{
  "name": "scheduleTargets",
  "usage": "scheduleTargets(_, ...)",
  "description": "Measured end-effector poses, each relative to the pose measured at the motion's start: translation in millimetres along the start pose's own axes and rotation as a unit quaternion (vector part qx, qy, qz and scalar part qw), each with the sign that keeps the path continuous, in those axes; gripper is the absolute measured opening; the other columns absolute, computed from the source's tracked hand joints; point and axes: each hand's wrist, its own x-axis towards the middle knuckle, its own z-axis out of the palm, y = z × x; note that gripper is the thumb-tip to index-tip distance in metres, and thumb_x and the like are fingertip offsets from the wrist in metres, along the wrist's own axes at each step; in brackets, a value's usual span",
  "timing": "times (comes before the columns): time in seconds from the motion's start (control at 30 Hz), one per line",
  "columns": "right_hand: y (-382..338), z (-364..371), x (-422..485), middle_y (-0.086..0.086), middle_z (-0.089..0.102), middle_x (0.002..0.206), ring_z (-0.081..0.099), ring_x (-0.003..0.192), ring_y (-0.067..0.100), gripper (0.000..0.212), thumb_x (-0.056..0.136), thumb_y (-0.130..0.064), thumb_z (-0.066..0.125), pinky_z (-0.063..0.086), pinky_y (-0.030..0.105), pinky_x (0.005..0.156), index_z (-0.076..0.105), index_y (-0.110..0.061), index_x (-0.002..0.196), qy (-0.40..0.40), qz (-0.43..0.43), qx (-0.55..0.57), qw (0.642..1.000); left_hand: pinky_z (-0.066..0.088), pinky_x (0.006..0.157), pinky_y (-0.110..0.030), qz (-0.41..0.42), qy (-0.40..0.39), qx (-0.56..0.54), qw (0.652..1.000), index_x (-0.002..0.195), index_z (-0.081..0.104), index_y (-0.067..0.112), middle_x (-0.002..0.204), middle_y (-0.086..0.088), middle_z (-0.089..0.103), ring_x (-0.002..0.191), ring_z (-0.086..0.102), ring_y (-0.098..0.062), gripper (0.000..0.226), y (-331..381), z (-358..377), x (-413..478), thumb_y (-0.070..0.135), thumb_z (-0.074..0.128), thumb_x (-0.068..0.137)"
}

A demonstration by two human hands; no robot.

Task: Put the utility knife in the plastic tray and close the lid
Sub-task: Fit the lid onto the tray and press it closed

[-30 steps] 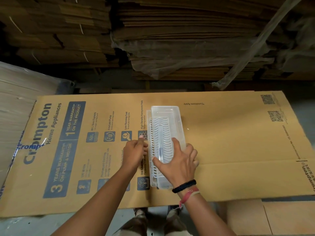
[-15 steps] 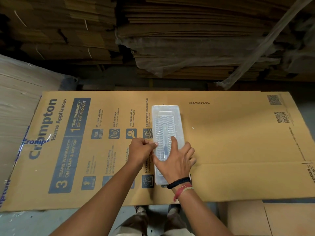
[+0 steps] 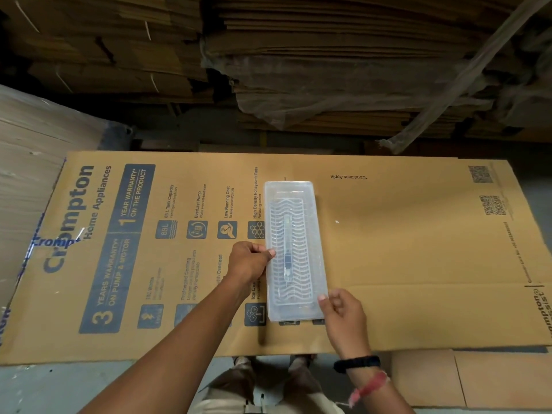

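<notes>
Lid [image 3: 294,234] now flush on plastic tray [image 3: 322,306], utility knife [image 3: 287,249] inside. Right hand [image 3: 343,315] off lid, pinching near-right corner; left hand [image 3: 249,261] pinching left edge. Prob. done.

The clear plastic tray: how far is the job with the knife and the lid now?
Done: the slim utility knife lies inside the clear rectangular plastic tray, seen through the transparent lid lying flat on top. In hand: the left hand and right hand touch its side edges. Left: I cannot tell whether the lid is latched.
</notes>
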Motion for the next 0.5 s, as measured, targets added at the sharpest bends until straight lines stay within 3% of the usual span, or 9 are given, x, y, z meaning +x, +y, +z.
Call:
scheduleTargets(0.13, 11, -9, 1, 0.011, 0.066, 0.069, 0.061, 0.053, 0.015, 0.005, 0.085, -0.007, 0.066, 0.052, 0.02, 0.048, 0.065, -0.008, 0.08, -0.028, 0.075, 0.082, 0.993, 0.049, 0.066, -0.03, 0.0, -0.004, 0.002, 1.0, 0.074, 0.058, 0.01, 0.078, -0.005, 0.063, 0.068, 0.056, -0.016, 0.018, -6, 1, -1, 0.008, 0.069, 0.088)
scheduleTargets(0.27, 16, -7, 7, 0.013, 0.065, 0.067, 0.061, 0.05, 0.014, 0.006, 0.085, -0.004, 0.065, 0.053, 0.02, 0.049, 0.064, -0.006, 0.08, -0.044, 0.072, 0.097, 0.992, 0.051, 0.071, -0.031, 0.003, -0.009, -0.006, 1.0, 0.085, 0.062, 0.006, 0.086, -0.009, 0.066, 0.072, 0.059, -0.016, 0.008, -6, 3, -1, 0.011, 0.066, 0.09)
scheduleTargets(0.5, 20, -4, 10, 0.012, 0.062, 0.064, 0.058, 0.043, 0.008, 0.013, 0.084, 0.0, 0.065, 0.053, 0.019, 0.047, 0.062, -0.008, 0.074, -0.024, 0.071, 0.119, 0.99, 0.047, 0.062, -0.024, 0.013, -0.02, -0.012, 1.0, 0.079, 0.061, 0.01, 0.079, -0.004, 0.065, 0.067, 0.057, -0.011, 0.014, -9, 5, -5, 0.013, 0.064, 0.093)
